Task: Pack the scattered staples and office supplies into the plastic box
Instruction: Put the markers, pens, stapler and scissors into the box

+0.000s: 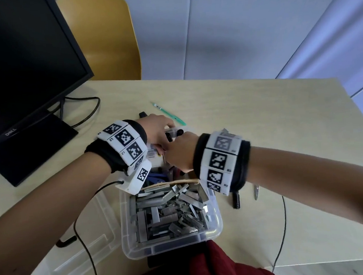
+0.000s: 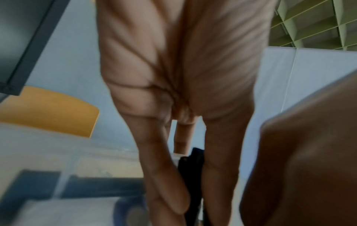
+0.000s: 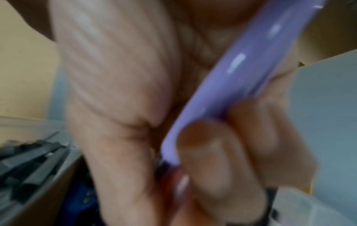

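Staples, grey metal strips heaped loose (image 1: 170,209), already fill the near half of the clear plastic box (image 1: 214,227), held back by a thin tan cardboard divider (image 1: 179,182). Beyond that divider, over the box's far compartment, both hands meet. The right hand (image 1: 180,151) has its fingers (image 3: 216,160) curled round a glossy lilac plastic handle (image 3: 231,79); what tool it belongs to I cannot tell. The left hand (image 1: 156,131) has its fingers (image 2: 164,175) extended downward, pinching a slim black object (image 2: 193,165) against a small clear case with a barcode label (image 1: 156,155).

Judging from this, the step is seating these supplies in the far compartment. It would go best if the lilac handle were lowered flat alongside the items already there, with the left hand steadying the case so nothing tips over the divider into the staples.

Outside the box, a green pen (image 1: 169,113) lies beyond its far end, and a black marker (image 1: 236,200) and a small metal piece (image 1: 256,191) lie beside its right wall, yet to be packed.
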